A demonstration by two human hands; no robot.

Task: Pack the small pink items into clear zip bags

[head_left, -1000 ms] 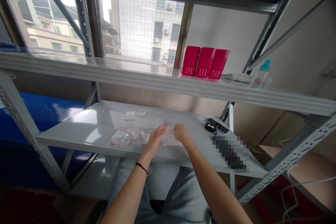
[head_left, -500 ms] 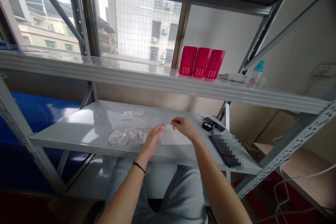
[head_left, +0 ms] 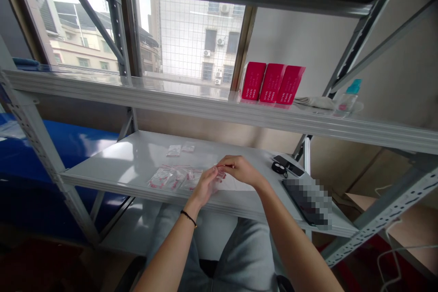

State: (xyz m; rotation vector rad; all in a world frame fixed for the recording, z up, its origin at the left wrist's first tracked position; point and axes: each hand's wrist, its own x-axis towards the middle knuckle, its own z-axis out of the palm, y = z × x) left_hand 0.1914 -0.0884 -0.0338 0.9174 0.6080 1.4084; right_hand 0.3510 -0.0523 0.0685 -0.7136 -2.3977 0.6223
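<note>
My left hand [head_left: 204, 188] is closed on a small clear zip bag [head_left: 216, 186], with small red pieces showing by its right side. The fingers of my right hand [head_left: 242, 169] pinch at the bag's upper edge, where a thin red line shows, and they meet my left fingertips. Under the hands lies a white sheet of paper [head_left: 238, 185]. Left of them, several clear bags [head_left: 160, 177] with red bits inside lie overlapping on the grey shelf [head_left: 112, 164]. Behind these sit two small clear packets, one of them a whitish packet [head_left: 174, 150].
To the right lie a dark tablet-like device [head_left: 301, 200], partly pixelated, a black round item [head_left: 278, 167] and a black-and-grey flat object [head_left: 289, 165]. The upper shelf [head_left: 191, 105] crosses in front, carrying three red boxes [head_left: 273, 83], a folded cloth [head_left: 315, 102] and a spray bottle [head_left: 348, 98].
My right hand has moved left to meet my left hand at the bag; half a second ago the two were apart. The view has shifted slightly, so the scene sits further right.
</note>
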